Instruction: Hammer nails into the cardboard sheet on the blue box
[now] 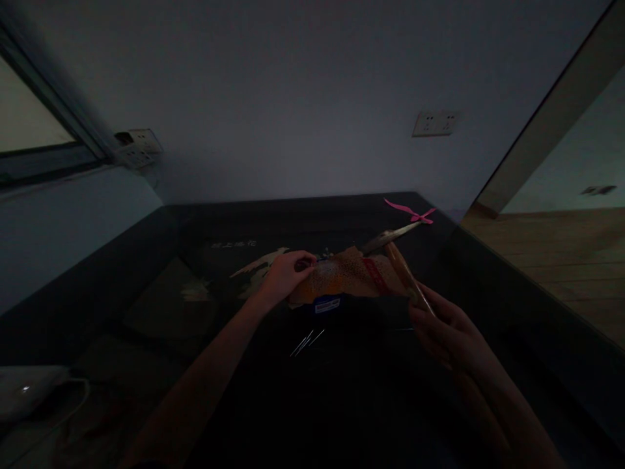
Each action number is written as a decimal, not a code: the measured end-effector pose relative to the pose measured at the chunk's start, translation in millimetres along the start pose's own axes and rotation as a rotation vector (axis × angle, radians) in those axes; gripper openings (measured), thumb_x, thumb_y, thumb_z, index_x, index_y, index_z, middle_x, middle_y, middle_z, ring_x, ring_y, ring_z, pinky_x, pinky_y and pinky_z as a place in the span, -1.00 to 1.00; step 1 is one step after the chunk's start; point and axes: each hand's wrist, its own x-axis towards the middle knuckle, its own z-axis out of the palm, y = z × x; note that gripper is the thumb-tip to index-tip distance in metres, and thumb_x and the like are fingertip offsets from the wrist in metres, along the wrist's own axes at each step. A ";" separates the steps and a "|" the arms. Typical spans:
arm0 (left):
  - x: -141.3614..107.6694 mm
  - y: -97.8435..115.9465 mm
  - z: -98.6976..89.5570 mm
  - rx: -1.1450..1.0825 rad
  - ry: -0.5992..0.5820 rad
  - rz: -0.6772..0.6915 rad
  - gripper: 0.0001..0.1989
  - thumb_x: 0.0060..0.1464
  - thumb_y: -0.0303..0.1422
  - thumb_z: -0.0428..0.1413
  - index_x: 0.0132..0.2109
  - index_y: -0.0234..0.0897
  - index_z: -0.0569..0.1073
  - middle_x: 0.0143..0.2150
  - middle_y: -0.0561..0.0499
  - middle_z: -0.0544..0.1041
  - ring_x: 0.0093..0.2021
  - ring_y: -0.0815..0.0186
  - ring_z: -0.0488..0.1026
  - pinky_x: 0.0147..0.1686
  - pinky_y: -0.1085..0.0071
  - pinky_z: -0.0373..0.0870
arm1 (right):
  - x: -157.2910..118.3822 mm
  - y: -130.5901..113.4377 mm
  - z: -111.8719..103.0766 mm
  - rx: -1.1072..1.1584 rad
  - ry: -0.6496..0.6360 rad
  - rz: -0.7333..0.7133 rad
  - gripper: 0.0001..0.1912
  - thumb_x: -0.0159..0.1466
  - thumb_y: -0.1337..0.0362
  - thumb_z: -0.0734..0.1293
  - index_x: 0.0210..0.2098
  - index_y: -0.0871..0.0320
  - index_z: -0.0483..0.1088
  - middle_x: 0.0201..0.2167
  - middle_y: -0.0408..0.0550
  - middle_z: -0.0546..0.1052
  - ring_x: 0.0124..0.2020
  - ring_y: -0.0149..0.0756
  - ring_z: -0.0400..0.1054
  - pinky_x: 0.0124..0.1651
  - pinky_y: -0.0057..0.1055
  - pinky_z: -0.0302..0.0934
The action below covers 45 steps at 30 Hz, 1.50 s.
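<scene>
My left hand [289, 275] is closed in a pinch at the left end of a brown speckled wrapper [336, 277] with a red band across its right part. My right hand [446, 322] is closed around the lower end of a long, narrow, golden-brown strip [404, 270], which slants up past the wrapper's right end. Whether strip and wrapper are joined I cannot tell. Behind them lies a slender pale piece [390, 238] with a pink ribbon [420, 217] at its far end. A blue package with a white label [327, 305] shows under the wrapper's front edge.
Several thin, bright lines, like needles, show on the dark tabletop [371, 391] in front of the wrapper. At the lower left is a white device [29, 387] with a cable. A wall with sockets [434, 124] stands behind; wooden floor [551, 260] lies right. The light is dim.
</scene>
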 end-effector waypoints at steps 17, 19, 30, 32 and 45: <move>-121.2 -10.3 11.1 0.133 0.268 -0.041 -0.78 0.05 -0.35 0.11 -0.12 -0.27 0.39 -0.13 -0.10 0.49 -0.12 0.21 0.46 -0.11 0.26 0.42 | -2.4 -10.3 4.4 -0.001 -0.041 -0.028 -0.35 0.21 0.12 0.36 0.24 0.13 0.18 -0.73 -0.39 0.18 -0.84 -0.60 -0.08 -0.84 -0.68 -0.09; -113.4 -31.5 11.4 0.008 0.292 -0.214 -0.49 -0.05 -0.30 0.21 0.05 -0.29 0.29 0.05 -0.15 0.42 0.00 0.17 0.43 -0.01 0.21 0.40 | -1.8 -9.0 3.0 0.006 -0.050 -0.036 -0.36 0.21 0.13 0.36 0.24 0.11 0.19 -0.72 -0.39 0.18 -0.84 -0.60 -0.08 -0.85 -0.68 -0.09; -67.4 -29.5 53.3 -0.463 0.057 -0.334 -0.31 -0.17 -0.46 0.30 0.14 -0.31 0.26 0.18 -0.22 0.40 0.18 0.19 0.36 0.23 0.10 0.20 | -2.2 -12.1 5.1 0.045 -0.029 -0.053 -0.29 0.19 0.15 0.37 0.27 0.17 0.12 -0.77 -0.42 0.16 -0.84 -0.59 -0.10 -0.84 -0.68 -0.10; -68.6 -28.8 57.8 -0.489 0.086 -0.353 -0.31 -0.16 -0.47 0.30 0.14 -0.29 0.25 0.19 -0.21 0.39 0.16 0.20 0.37 0.21 0.09 0.23 | -1.7 -11.3 3.5 0.054 -0.029 -0.042 -0.30 0.20 0.15 0.37 0.27 0.16 0.12 -0.78 -0.43 0.16 -0.84 -0.59 -0.10 -0.84 -0.68 -0.10; -120.5 -18.7 34.5 0.005 0.066 -0.294 -0.52 0.05 -0.32 0.16 0.12 -0.31 0.31 0.14 -0.23 0.38 0.17 0.10 0.33 0.16 0.04 0.28 | -2.1 -11.6 -1.1 0.067 0.008 0.003 -0.32 0.20 0.16 0.37 0.27 0.12 0.14 -0.74 -0.39 0.17 -0.83 -0.59 -0.09 -0.85 -0.67 -0.09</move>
